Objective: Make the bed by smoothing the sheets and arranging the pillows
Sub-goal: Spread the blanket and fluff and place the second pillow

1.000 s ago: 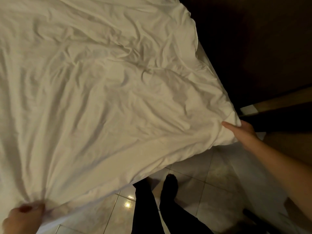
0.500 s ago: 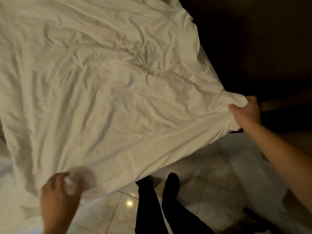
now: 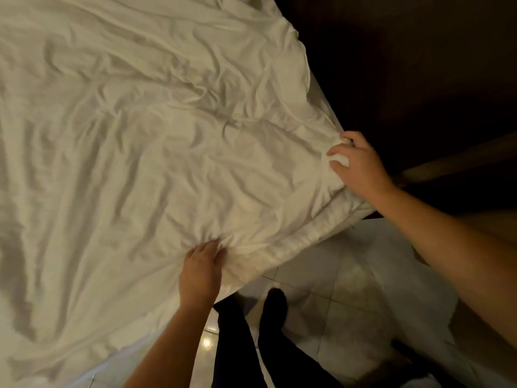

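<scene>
A wrinkled white sheet (image 3: 156, 141) covers the bed and fills most of the view. Its near hem runs diagonally from lower left to the right corner. My left hand (image 3: 201, 271) is at the near hem, fingers curled into the fabric, with creases fanning out from them. My right hand (image 3: 359, 166) holds the bunched right corner of the sheet, fingers wrapped round a wad of cloth. No pillow is in view.
Glossy floor tiles (image 3: 305, 278) lie below the bed edge. My dark-clad legs and feet (image 3: 275, 306) stand there. Dark wooden furniture (image 3: 419, 79) closes off the right side. A pale cloth (image 3: 405, 289) lies on the floor at right.
My left hand went from the lower-left hem up and right to the middle of the near hem. My right hand carried the corner upward. The lifted sheet now lies lower over the bed.
</scene>
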Tool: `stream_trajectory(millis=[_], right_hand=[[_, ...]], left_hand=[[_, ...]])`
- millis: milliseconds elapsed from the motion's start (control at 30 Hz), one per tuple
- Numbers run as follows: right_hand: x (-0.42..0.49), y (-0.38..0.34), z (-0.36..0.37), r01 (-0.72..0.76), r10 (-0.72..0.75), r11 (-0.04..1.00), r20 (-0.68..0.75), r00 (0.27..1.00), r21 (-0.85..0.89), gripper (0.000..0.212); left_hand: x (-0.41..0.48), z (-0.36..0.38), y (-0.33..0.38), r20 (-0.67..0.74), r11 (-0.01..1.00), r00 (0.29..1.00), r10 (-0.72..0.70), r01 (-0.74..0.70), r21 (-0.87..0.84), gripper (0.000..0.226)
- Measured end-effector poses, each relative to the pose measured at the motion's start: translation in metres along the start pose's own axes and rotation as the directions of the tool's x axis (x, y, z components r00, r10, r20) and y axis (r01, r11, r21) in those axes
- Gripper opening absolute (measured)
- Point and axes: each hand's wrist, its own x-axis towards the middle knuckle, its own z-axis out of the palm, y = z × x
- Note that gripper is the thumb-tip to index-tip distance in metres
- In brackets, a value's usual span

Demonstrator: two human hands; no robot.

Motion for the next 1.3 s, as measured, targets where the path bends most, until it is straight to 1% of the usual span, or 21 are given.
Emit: stream_trajectory(millis=[33,100,167,267,333,400,467,533,633,700,767,800,833,900,933,1000,1067,1133,1233,1267,1300], right_hand=[[-0.003,0.007,0.004,-0.001,0.001,0.987,0.005,1.0,-0.158,0.018],[-0.014,0.016,0.01,0.0,-0.012,0.892,-0.024,1.0,-0.453,0.017],[-0.03,0.017,0.015,0.032,-0.04,0.834,-0.001,0.999,-0.551,0.021],[-0.058,0.016,0.029,0.233,-0.176,0.836,0.161,0.971,-0.496,0.044],[-0.075,0.013,0.044,0.347,-0.244,0.824,0.273,0.931,-0.449,0.066],[-0.088,0.004,0.061,0.401,-0.232,0.791,0.379,0.896,-0.463,0.087],[-0.095,-0.007,0.077,0.409,-0.183,0.772,0.446,0.876,-0.487,0.101],[-0.097,-0.016,0.09,0.387,-0.129,0.773,0.472,0.872,-0.503,0.109],[-0.091,-0.017,0.102,0.337,-0.095,0.798,0.448,0.889,-0.499,0.112],[-0.09,-0.013,0.104,0.354,-0.094,0.79,0.472,0.876,-0.5,0.118],[-0.093,-0.011,0.103,0.386,-0.083,0.762,0.512,0.855,-0.52,0.124],[-0.094,-0.011,0.103,0.39,-0.079,0.754,0.517,0.853,-0.528,0.122],[-0.094,-0.013,0.103,0.382,-0.079,0.759,0.507,0.858,-0.527,0.114],[-0.09,-0.015,0.101,0.371,-0.126,0.79,0.463,0.877,-0.489,0.091],[-0.086,-0.015,0.1,0.371,-0.169,0.815,0.43,0.887,-0.445,0.08],[-0.078,-0.016,0.094,0.359,-0.24,0.856,0.33,0.913,-0.371,0.058],[-0.069,-0.023,0.082,0.314,-0.243,0.897,0.247,0.938,-0.311,0.053],[-0.06,-0.033,0.072,0.266,-0.216,0.936,0.219,0.951,-0.229,0.054],[-0.047,-0.039,0.062,0.261,-0.221,0.952,0.232,0.947,-0.16,0.061],[-0.044,-0.038,0.062,0.273,-0.233,0.948,0.232,0.945,-0.163,0.061],[-0.041,-0.037,0.063,0.292,-0.25,0.94,0.231,0.94,-0.174,0.061]], left_hand=[[0.001,-0.002,0.001,-0.004,1.0,1.0,-0.019,0.019,-0.012,0.03],[0.0,0.002,0.0,0.007,1.0,1.0,0.001,-0.001,-0.007,0.028],[-0.003,0.007,-0.004,0.031,0.997,0.998,0.057,-0.058,0.049,0.028],[-0.011,0.011,-0.004,0.038,0.992,0.994,0.105,-0.107,0.07,0.038],[-0.022,0.01,0.0,0.054,0.993,0.994,0.097,-0.101,0.067,0.06],[-0.034,0.007,0.0,0.12,0.988,0.989,0.087,-0.101,0.115,0.083],[-0.047,0.005,-0.008,0.149,0.973,0.982,0.117,-0.143,0.181,0.098],[-0.058,-0.001,-0.021,0.13,0.958,0.98,0.149,-0.176,0.225,0.099],[-0.07,-0.014,-0.049,0.051,0.95,0.99,0.129,-0.138,0.279,0.09],[-0.076,-0.024,-0.071,0.018,0.944,0.995,0.094,-0.094,0.316,0.081],[-0.083,-0.034,-0.082,0.026,0.947,0.998,0.052,-0.058,0.317,0.073],[-0.085,-0.038,-0.082,0.02,0.958,1.0,0.016,-0.021,0.287,0.066],[-0.084,-0.043,-0.079,-0.004,0.97,0.999,-0.048,0.047,0.237,0.058],[-0.075,-0.054,-0.068,-0.079,0.971,0.978,-0.193,0.202,0.125,0.049],[-0.068,-0.06,-0.065,-0.115,0.967,0.967,-0.225,0.237,0.096,0.046],[-0.057,-0.068,-0.066,-0.153,0.974,0.967,-0.203,0.216,0.074,0.04],[-0.054,-0.073,-0.071,-0.116,0.985,0.981,-0.158,0.165,0.052,0.039],[-0.058,-0.076,-0.079,-0.044,0.988,0.991,-0.128,0.131,0.077,0.051],[-0.071,-0.076,-0.098,0.075,0.949,0.996,-0.043,0.017,0.314,0.094],[-0.078,-0.075,-0.106,0.093,0.929,0.995,-0.033,-0.004,0.369,0.098],[-0.084,-0.075,-0.116,0.086,0.919,0.995,-0.042,0.005,0.395,0.097]])
